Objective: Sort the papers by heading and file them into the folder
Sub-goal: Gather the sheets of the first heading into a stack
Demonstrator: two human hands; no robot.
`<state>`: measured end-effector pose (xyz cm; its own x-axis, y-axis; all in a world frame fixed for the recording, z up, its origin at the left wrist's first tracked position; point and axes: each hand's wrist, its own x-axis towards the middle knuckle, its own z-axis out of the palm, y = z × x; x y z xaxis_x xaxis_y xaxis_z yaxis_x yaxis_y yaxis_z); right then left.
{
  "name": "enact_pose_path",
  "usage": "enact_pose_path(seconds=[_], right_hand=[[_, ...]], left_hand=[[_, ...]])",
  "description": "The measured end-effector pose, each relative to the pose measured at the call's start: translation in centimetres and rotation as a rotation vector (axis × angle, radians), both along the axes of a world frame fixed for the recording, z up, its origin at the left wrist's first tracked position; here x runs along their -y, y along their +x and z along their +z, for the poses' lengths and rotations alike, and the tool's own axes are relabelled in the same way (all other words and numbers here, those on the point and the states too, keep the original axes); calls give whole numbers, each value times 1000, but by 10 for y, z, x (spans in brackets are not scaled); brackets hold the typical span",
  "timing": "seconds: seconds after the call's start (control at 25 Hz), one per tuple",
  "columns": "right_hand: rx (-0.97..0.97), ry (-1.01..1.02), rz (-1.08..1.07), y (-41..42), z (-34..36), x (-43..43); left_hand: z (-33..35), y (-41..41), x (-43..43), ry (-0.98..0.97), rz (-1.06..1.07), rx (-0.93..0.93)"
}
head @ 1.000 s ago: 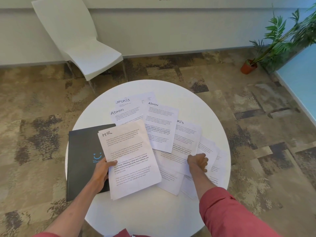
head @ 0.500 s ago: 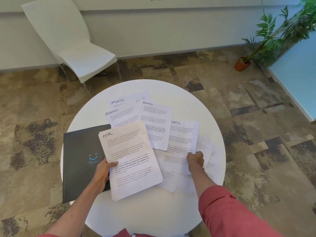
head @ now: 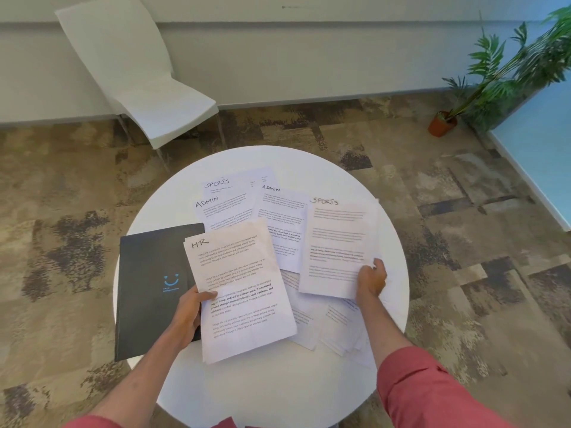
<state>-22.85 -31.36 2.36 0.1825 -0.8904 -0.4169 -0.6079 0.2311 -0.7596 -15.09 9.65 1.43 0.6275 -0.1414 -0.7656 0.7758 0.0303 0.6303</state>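
Observation:
My left hand (head: 188, 316) holds a small stack of sheets headed HR (head: 241, 291) by its left edge, above the table and partly over the closed black folder (head: 151, 285). With my right hand (head: 370, 279) I grip a sheet headed SPORTS (head: 336, 245) by its lower right corner, lifted and blurred. Farther back on the table lie another SPORTS sheet (head: 222, 183) and two ADMIN sheets (head: 216, 211) (head: 284, 217), overlapping. More loose sheets (head: 336, 325) lie under and below my right hand, their headings hidden.
The round white table (head: 278, 384) stands on patterned carpet. A white chair (head: 145, 75) is behind it at the left. A potted plant (head: 445, 122) stands at the back right near a blue panel (head: 543, 168).
My right hand has picked the SPORTS sheet out of the pile and lifted it up and to the right. The left hand still holds the HR stack in the same place.

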Motion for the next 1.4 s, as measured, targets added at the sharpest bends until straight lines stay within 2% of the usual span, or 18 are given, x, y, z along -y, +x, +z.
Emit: enact_pose_path(seconds=[0.28,0.68,0.76,0.8,0.88,0.96,1.04,1.12,1.28,1.4], right_hand=[[-2,116,387,91,-11,-49],[-31,179,609,137,-16,-93],[-9,175,590,129,-11,-89],[-36,108,555,120,-10,-86],[-210,-93,448,93,-11,-78],[-400,-183,306,62,-19,-74],[-552,-130,270,38,-28,-71],[-623,-72,310,26,-34,-70],[-625,-71,377,24,-37,-70],[-584,13,312,27,-44,-63]], left_hand=[[-1,-2,-27,47,57,-18],[0,11,-46,66,107,-16],[-1,16,-45,62,110,-18],[-3,17,-45,57,107,-18],[-6,19,-42,43,98,-19],[-9,18,-38,38,91,-21],[-10,15,-33,35,78,-26],[-11,11,-28,41,53,-30],[-6,7,-25,50,21,-16],[0,6,-31,71,45,-4]])
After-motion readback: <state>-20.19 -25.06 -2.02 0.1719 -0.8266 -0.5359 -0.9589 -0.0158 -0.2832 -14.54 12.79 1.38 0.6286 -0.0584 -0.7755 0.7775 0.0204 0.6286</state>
